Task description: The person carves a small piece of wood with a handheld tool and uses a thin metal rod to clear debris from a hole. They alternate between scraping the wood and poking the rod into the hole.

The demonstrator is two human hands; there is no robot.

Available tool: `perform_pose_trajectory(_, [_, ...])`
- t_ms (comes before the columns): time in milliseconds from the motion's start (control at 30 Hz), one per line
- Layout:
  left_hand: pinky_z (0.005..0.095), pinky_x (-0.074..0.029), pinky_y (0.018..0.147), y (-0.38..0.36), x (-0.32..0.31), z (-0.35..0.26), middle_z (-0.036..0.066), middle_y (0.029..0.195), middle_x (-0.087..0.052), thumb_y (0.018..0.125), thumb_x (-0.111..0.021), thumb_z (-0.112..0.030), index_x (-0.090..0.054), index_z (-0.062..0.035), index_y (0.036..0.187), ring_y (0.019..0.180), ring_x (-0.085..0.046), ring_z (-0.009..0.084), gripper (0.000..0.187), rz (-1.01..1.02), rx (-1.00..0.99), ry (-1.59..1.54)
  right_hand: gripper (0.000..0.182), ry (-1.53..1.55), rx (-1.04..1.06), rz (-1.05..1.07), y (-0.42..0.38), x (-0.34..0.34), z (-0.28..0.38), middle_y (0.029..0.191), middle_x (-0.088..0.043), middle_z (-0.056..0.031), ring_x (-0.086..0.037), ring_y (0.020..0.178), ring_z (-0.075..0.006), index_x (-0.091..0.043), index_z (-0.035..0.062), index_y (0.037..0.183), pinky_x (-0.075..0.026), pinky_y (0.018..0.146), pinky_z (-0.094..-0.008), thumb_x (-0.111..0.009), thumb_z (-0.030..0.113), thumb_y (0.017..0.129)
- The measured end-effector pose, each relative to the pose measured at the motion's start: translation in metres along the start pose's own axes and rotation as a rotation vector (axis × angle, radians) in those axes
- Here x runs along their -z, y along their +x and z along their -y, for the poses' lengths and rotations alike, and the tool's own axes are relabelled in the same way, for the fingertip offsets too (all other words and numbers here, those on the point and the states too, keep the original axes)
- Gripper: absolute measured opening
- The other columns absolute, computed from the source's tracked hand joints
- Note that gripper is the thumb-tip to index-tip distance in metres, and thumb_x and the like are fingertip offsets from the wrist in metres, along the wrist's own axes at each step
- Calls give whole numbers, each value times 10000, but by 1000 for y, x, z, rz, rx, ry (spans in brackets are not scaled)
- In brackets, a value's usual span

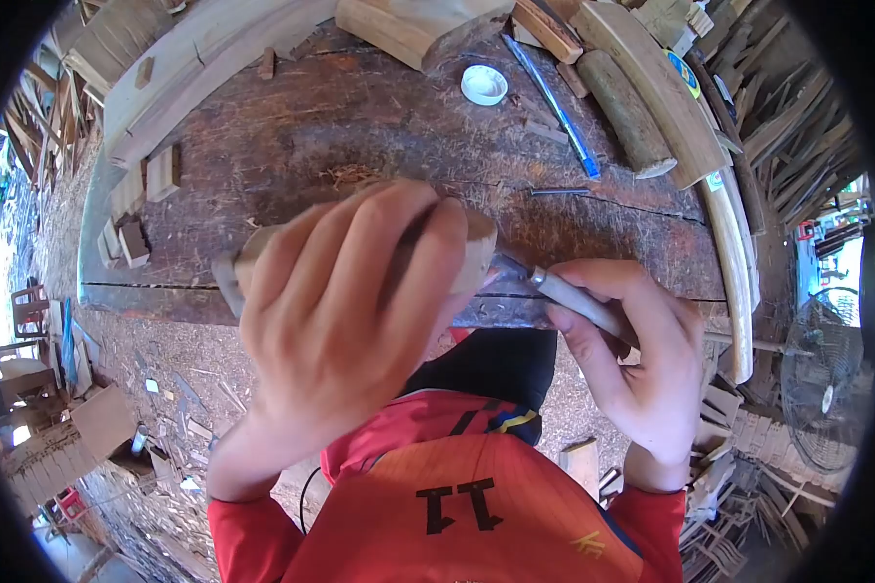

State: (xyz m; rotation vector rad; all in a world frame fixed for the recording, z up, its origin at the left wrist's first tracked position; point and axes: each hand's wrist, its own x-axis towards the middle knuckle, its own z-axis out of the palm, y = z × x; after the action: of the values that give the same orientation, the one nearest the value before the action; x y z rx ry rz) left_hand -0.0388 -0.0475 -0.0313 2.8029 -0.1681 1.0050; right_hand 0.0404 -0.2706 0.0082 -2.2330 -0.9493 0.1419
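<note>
My left hand (350,282) is closed over a pale wooden block (478,251), its palm down and the fingers covering most of the wood. The block's ends show on both sides of the hand, over the bench's near edge. In my right hand (642,345) is a bladed hand tool (578,299) with a pale round handle and a metal collar. Thumb and fingers wrap the handle, and the dark blade points left, its tip right by the block's end and partly hidden by the left hand.
On the worn wooden bench (360,126) lie a blue pen (554,107), a white round cap (484,85), a dark nail-like rod (558,191) and small offcuts (162,173). Longer wooden pieces (642,87) line the right side. A fan (824,379) stands beyond at right.
</note>
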Motion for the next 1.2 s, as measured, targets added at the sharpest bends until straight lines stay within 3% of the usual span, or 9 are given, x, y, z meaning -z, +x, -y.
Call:
perform_pose_trajectory(67, [385,-541,867,-2,-1,-5,77,1146,-720,791,-872,-263,-705,-59,1166,967,-716,271,459,-24,22,8,211,-6,-5,-11,2,-2,-1,954,-749,-105,-738,699,-239,-723,48,1151,-566,612,-363,-757,78,945])
perform_pose_trajectory(167, [384,-545,863,-3,-1,-9,80,1157,-728,789,-877,-235,-703,-53,1169,967,-722,272,456,-22,43,12,210,62,16,-21,0,-6,-3,994,-753,-118,-727,814,-170,-726,-7,1166,-520,659,-265,-722,45,963])
perform_pose_trajectory(267, [385,-542,864,1,2,-12,88,1177,-732,803,-868,-231,-701,-52,1167,980,-724,278,438,17,81,-2,226,-123,60,37,-2,-2,2,993,-754,-118,-699,782,-169,-740,-12,1184,-511,662,-269,-717,60,970])
perform_pose_trajectory(367, [382,-540,868,2,-5,-13,86,1160,-743,818,-858,-238,-710,-60,1190,992,-726,280,437,10,75,78,240,-164,107,-53,-8,-14,-2,991,-754,-117,-670,757,-166,-754,-13,1192,-492,661,-269,-716,67,969])
perform_pose_trajectory(567, [377,-540,849,-5,-13,-7,50,1118,-757,818,-843,-295,-734,-92,1225,975,-725,257,467,-87,-42,150,254,-6,61,-125,-12,-20,-4,966,-756,-111,-674,782,-160,-764,-11,1194,-494,696,-264,-740,36,945])
perform_pose_trajectory(800, [345,-525,816,-8,-18,-6,-1,1120,-758,802,-836,-362,-757,-146,1206,943,-718,206,464,-151,-45,167,241,14,123,-169,-15,-25,-8,948,-748,-109,-669,785,-147,-771,-13,1186,-491,700,-255,-747,20,949])
perform_pose_trajectory(1200, [338,-508,772,-9,-22,-2,-17,1088,-746,787,-841,-382,-763,-158,1198,906,-704,193,474,-173,-41,161,268,-10,89,-195,-13,-28,-5,907,-731,-80,-627,734,-120,-782,-2,1192,-452,658,-250,-759,38,928])
